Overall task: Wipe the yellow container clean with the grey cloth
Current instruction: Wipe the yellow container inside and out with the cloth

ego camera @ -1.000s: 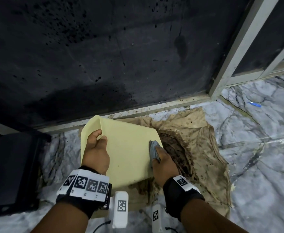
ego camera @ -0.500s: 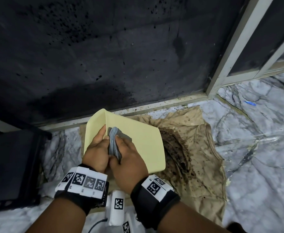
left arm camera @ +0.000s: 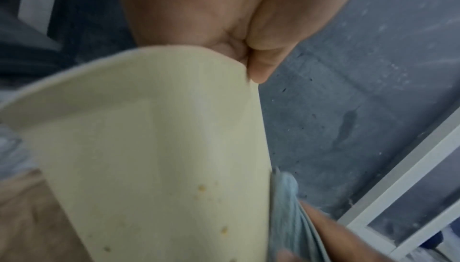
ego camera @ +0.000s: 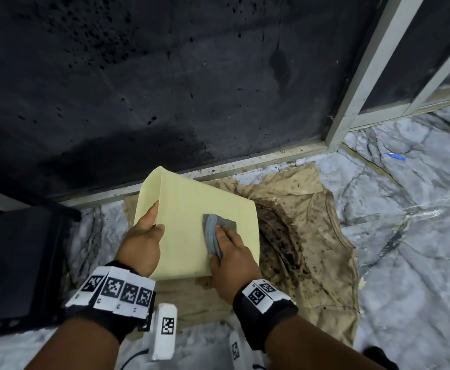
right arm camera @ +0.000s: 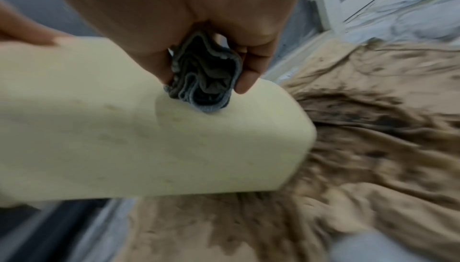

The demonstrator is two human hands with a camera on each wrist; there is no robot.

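The pale yellow container [ego camera: 189, 222] is held tilted above a stained cloth, its broad flat side facing me. My left hand [ego camera: 143, 236] grips its left edge, thumb on the flat side and fingers behind. My right hand [ego camera: 226, 252] holds the bunched grey cloth [ego camera: 214, 233] and presses it on the flat side right of centre. In the left wrist view the container [left arm camera: 154, 158] shows small yellow-brown specks, with the grey cloth [left arm camera: 286, 207] at its right edge. In the right wrist view the folded grey cloth [right arm camera: 201, 81] sits between thumb and fingers against the container [right arm camera: 149, 144].
A beige cloth [ego camera: 311, 249] with dark brown stains lies on the marbled grey floor [ego camera: 405, 263] under the container. A dark speckled wall [ego camera: 165, 89] rises behind, a white frame [ego camera: 362, 76] stands at the right, and a black box [ego camera: 18, 263] sits at the left.
My right hand swept the grey cloth from the container's right edge over to my left hand, then back towards the middle right of the flat side. The left hand kept its hold.
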